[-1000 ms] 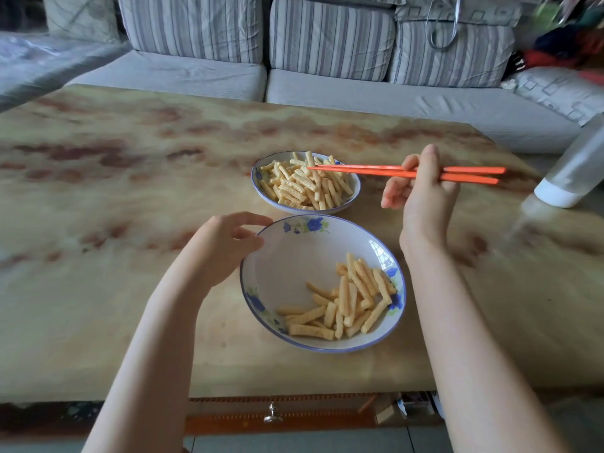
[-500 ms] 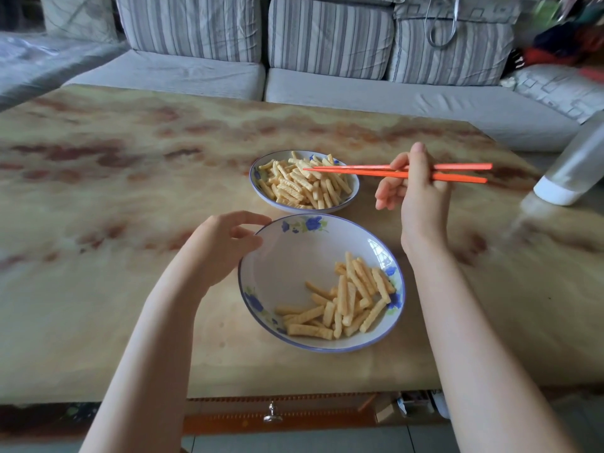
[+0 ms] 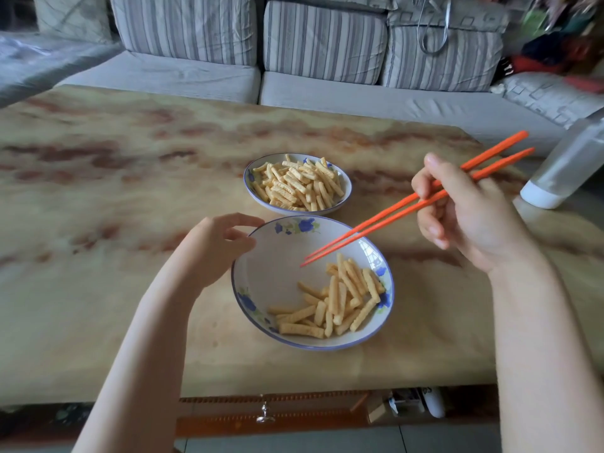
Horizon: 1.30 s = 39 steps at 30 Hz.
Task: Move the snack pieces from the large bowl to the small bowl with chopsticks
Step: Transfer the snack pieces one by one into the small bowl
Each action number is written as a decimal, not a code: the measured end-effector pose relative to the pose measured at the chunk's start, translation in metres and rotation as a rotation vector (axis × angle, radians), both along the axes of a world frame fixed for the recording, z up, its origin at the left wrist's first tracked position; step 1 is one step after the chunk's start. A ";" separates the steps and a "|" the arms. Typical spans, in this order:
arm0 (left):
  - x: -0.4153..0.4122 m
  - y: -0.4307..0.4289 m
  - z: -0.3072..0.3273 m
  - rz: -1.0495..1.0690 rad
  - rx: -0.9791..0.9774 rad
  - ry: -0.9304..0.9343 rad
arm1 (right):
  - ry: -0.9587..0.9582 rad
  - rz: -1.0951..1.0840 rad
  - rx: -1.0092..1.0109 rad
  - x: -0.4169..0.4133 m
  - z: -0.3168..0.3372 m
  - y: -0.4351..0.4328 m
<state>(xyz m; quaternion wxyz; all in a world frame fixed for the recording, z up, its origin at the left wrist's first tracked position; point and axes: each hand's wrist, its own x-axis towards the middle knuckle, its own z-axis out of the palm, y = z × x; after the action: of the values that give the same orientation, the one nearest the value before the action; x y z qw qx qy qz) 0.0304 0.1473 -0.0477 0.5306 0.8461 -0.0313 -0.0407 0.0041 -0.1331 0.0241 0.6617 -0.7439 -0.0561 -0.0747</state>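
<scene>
Orange chopsticks (image 3: 392, 220), gripped in the right hand (image 3: 470, 220), are back empty over the large bowl (image 3: 277, 276) for another pickup; relaxed left hand (image 3: 212, 253) touches its rim.

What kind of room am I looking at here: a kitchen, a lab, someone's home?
Probably a living room in a home. A grey sofa with striped back cushions stands behind a marble-patterned table, and the table holds a small bowl and a large bowl of snack pieces.

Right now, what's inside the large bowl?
In the large bowl, ridged snack pieces lie heaped at the right and near side; the left is bare. Lower pieces are partly hidden under others.
</scene>
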 end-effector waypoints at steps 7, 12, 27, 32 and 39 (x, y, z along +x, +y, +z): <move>0.000 0.000 -0.001 0.005 0.006 -0.001 | 0.068 0.094 -0.079 -0.007 0.001 -0.003; 0.001 0.000 -0.001 0.003 0.011 0.003 | 0.093 0.084 -0.089 -0.005 -0.001 -0.005; 0.002 0.000 -0.001 0.000 0.012 0.000 | -0.120 -0.266 0.379 0.016 -0.008 0.026; 0.002 0.001 -0.002 -0.001 0.006 -0.002 | -0.158 -0.336 0.416 0.030 -0.016 0.043; 0.002 0.000 -0.001 0.001 -0.002 -0.001 | -0.172 -0.277 0.334 0.049 -0.027 0.070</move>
<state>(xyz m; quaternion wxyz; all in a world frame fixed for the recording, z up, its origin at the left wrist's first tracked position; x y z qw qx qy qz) 0.0328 0.1474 -0.0488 0.5312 0.8457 -0.0315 -0.0399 0.0526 -0.0631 -0.0030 0.7520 -0.6154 0.0033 -0.2361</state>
